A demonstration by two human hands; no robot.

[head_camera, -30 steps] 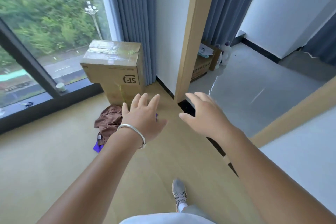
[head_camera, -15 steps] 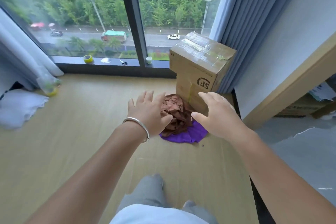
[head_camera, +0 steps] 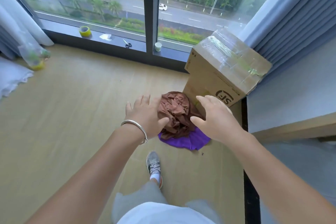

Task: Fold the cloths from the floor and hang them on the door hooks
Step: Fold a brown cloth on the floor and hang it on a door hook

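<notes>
Bright, even daylight enters through the far window (head_camera: 109, 2), leaving only faint, soft shadows on the floor (head_camera: 72, 114). Tape on the cardboard box (head_camera: 223, 71) shows glare. Wide-angle bending curves the edges; the near clothing and left curtain (head_camera: 16, 23) look blurred.

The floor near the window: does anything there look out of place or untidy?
Yes. A brown cloth lies crumpled on a purple cloth on the floor, beside the cardboard box. They are bunched up, not folded.
</notes>
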